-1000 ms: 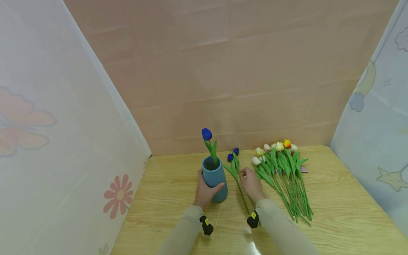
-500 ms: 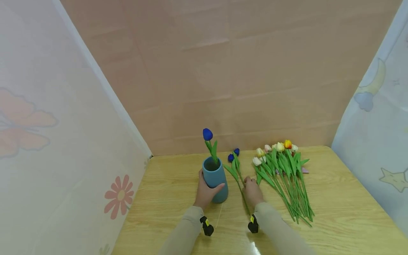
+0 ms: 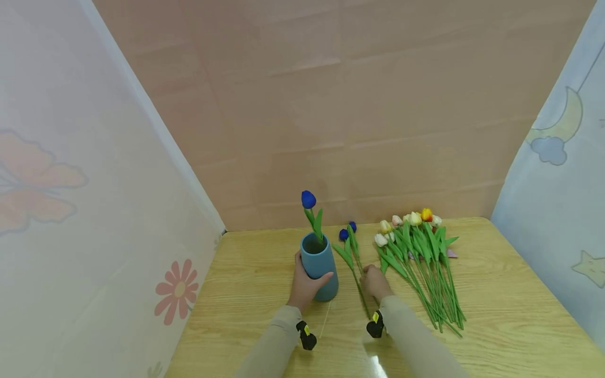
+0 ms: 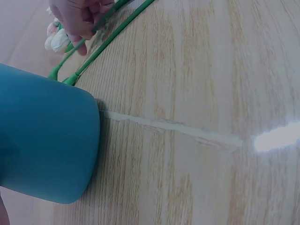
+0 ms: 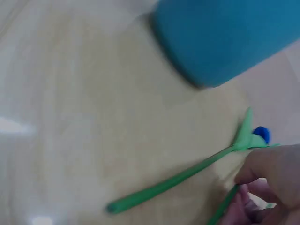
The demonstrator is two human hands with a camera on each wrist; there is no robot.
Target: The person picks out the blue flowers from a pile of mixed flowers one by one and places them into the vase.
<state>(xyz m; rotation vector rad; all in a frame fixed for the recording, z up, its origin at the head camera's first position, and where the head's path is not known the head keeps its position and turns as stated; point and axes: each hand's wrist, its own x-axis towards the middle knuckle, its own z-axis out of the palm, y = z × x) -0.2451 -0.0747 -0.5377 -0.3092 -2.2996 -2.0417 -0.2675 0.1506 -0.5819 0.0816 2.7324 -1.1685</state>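
Observation:
My left hand (image 3: 304, 287) grips the side of a blue vase (image 3: 321, 270), thumb across its front. One blue tulip (image 3: 308, 199) stands in the vase, leaning on the rim. Two more blue tulips lie to its right. My right hand (image 3: 376, 283) pinches the stem of the farther-right blue tulip (image 3: 352, 227); the right wrist view shows its green stem (image 5: 224, 206) between thumb and fingers. The other blue tulip (image 3: 343, 234) lies alongside, its stem (image 5: 168, 185) on the table. In the left wrist view the vase (image 4: 47, 136) hides most of my left hand.
A pile of white, pink, yellow and orange tulips (image 3: 425, 252) lies right of my right hand on the wooden table (image 3: 255, 273). A brown cloth backdrop (image 3: 283, 131) rises behind; printed cloth walls stand at both sides.
My right hand has moved down along the stem, from near the leaves to lower on it, and its fingers have closed on it. The left hand and vase stay put.

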